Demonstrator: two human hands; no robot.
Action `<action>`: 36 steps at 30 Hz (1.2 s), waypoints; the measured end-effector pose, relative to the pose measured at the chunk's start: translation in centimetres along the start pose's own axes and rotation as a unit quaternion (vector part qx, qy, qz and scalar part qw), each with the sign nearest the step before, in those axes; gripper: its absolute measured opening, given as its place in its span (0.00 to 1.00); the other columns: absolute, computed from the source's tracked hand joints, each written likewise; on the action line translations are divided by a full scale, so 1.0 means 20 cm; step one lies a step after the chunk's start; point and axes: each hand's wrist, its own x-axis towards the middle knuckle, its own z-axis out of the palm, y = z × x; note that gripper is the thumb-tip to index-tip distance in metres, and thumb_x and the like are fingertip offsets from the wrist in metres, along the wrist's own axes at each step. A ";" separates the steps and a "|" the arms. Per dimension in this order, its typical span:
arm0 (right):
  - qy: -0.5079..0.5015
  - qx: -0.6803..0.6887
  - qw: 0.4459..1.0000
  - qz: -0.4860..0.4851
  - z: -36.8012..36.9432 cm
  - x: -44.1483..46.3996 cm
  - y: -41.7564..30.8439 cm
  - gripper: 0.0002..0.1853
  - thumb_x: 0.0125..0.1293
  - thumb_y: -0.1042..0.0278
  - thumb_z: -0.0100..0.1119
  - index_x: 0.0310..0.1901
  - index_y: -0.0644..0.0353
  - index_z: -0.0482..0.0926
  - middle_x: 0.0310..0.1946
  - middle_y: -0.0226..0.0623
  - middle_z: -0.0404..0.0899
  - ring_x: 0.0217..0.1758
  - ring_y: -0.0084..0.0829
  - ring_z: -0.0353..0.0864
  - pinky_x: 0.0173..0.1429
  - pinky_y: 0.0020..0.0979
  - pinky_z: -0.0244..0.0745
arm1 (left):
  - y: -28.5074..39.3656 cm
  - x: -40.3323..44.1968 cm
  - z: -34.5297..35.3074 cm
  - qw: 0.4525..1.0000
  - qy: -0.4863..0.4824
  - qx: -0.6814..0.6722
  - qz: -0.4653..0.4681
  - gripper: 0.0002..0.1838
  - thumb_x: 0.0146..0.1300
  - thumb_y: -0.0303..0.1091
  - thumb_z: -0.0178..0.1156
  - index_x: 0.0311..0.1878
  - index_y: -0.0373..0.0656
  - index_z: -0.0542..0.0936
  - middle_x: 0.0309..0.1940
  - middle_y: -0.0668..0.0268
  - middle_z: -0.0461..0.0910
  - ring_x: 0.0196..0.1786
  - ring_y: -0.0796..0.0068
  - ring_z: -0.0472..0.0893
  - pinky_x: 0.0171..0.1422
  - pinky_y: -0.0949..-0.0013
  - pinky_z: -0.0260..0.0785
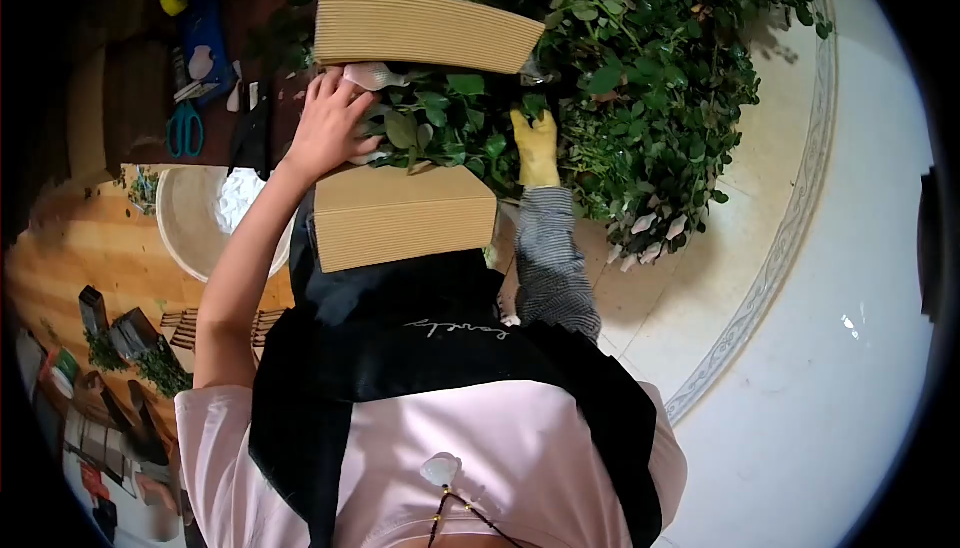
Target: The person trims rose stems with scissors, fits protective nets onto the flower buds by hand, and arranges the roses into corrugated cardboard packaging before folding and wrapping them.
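Over on the left, teal-handled scissors (pixel 185 131) lie on the dark work surface, with a round cream basin (pixel 187 216) of crumpled white material below. Then comes the bare left hand (pixel 335 118): fingers fanned and part-bent, thumb set apart, not closed round anything I can see, the fingertips up beside a pale flower head in white netting (pixel 372 76). Mid-picture, the action: a bundle of green leafy stems (pixel 450 113) lies between two tan corrugated cardboard pieces, the lower one (pixel 405 218) nearest the body, the upper one (pixel 425 28) beyond. At the right end of that gap, the right hand in a yellow glove (pixel 538 148) pushes into the foliage, its fingertips partly lost among leaves, so how tight its grip is, or on what, I cannot tell. (A glove looks wise if those stems are thorny.) Further right sprawls a big dark-green leafy heap (pixel 650 98), more netted heads (pixel 650 238) at its lower edge. Handling this well, I'd judge, means a light left palm evening the heads, the right steadying stems without crushing leaves.
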 end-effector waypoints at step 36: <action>-0.562 -0.547 0.584 -0.211 0.66 -0.18 -0.65 0.19 0.61 0.56 0.63 0.51 0.56 0.82 0.44 0.44 0.85 0.48 0.46 0.84 0.53 0.45 0.79 | -0.01 -0.07 -0.05 0.682 -0.319 -0.629 -0.191 0.23 0.76 0.45 0.56 0.27 0.40 0.68 0.31 0.75 0.71 0.36 0.86 0.67 0.44 0.73 0.64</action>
